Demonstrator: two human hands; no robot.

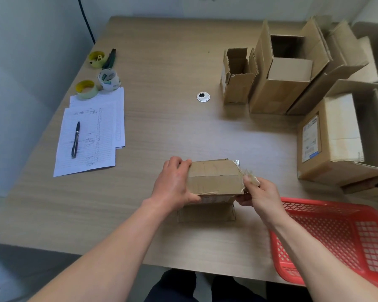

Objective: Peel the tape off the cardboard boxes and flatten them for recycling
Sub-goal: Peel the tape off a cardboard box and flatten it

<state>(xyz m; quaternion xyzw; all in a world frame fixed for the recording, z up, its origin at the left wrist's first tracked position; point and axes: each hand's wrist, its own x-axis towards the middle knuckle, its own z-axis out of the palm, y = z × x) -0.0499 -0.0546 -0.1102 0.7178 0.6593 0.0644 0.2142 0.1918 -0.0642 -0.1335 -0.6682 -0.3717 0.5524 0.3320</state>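
A small closed cardboard box (214, 178) sits at the near middle of the tabletop (162, 127), directly in front of me, its long axis running left to right between my two hands. My left hand (172, 184) grips its left end, fingers curled over the far top edge and thumb along the near side, steadying it. My right hand (260, 192) is at the right end, fingers pinching a loose, crinkled strip of clear tape (248, 174) that lifts off the box's right top corner. The tape leads from that corner toward my right, so I judge the next pull goes rightward and away from the box while the left hand holds it down. A red basket (336, 236) sits just to my right at the tabletop's near edge. Farther right and back stand several open cardboard boxes (282, 83); one carries a shipping label (311, 139), its print too small to read. To the left lie handwritten sheets (92, 138), not legible, with a pen (76, 139) on top, and beyond them tape rolls (98, 81).
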